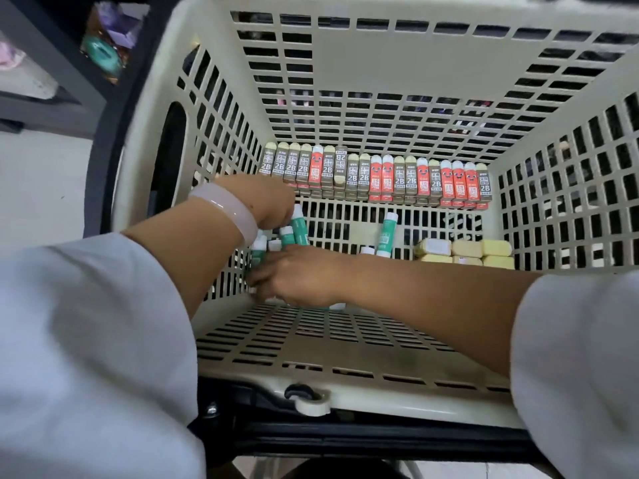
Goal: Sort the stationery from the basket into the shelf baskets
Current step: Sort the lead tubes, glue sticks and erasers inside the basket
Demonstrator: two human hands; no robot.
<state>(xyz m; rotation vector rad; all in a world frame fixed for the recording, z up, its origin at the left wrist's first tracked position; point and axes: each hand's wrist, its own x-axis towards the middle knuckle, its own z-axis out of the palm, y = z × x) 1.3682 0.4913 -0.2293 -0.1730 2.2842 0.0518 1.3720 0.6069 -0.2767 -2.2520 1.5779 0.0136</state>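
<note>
I look down into a beige slotted basket [380,57]. Both hands reach to its left floor among several green-and-white glue sticks [300,229]. My left hand [266,202], with a pale bangle at the wrist, grips glue sticks from above. My right hand [297,278] lies lower, its fingers curled round more sticks that it mostly hides. One glue stick [386,235] lies apart in the middle. A row of grey and red eraser packs [377,178] lines the far wall. Yellow erasers [466,252] are stacked at the right.
The basket sits on a dark trolley frame [345,433]. A grey shelf unit [52,74] with colourful goods [107,46] stands at the upper left, over a pale floor. My white sleeves fill the lower corners.
</note>
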